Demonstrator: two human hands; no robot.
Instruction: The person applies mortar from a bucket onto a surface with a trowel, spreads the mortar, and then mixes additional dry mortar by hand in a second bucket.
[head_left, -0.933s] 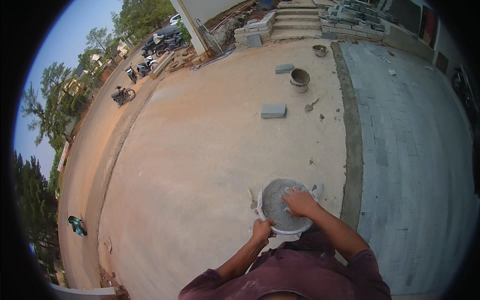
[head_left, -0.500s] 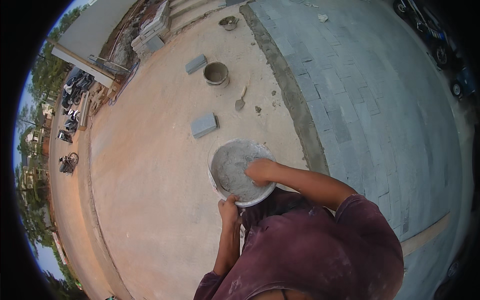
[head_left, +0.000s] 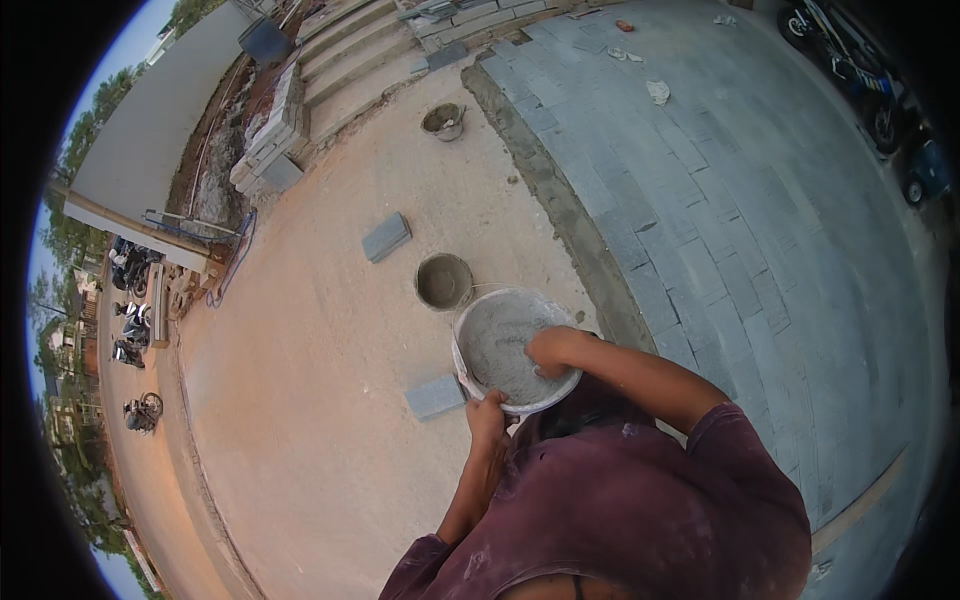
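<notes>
A white bucket of dry grey powder, which looks like cement, is held up in front of my body. My left hand grips its near left rim, with the thumb over the edge. Inside the bucket, my right hand is at the right side with its fingers curled down at the powder. The fingertips are partly hidden, so anything in them does not show. Just beyond the bucket stands a dark mortar-stained pail. A stack of grey paving stones lies by the bucket's left side.
More grey stones and another pail stand farther ahead on the concrete. A wet mortar strip edges the grey stone paving on the right. Steps rise at the far end. Parked motorbikes line the left.
My view has moved forward with the bucket, which now overlaps the pail's near side and the stone stack. The trowel on the ground is no longer visible. My right hand stays in the bucket.
</notes>
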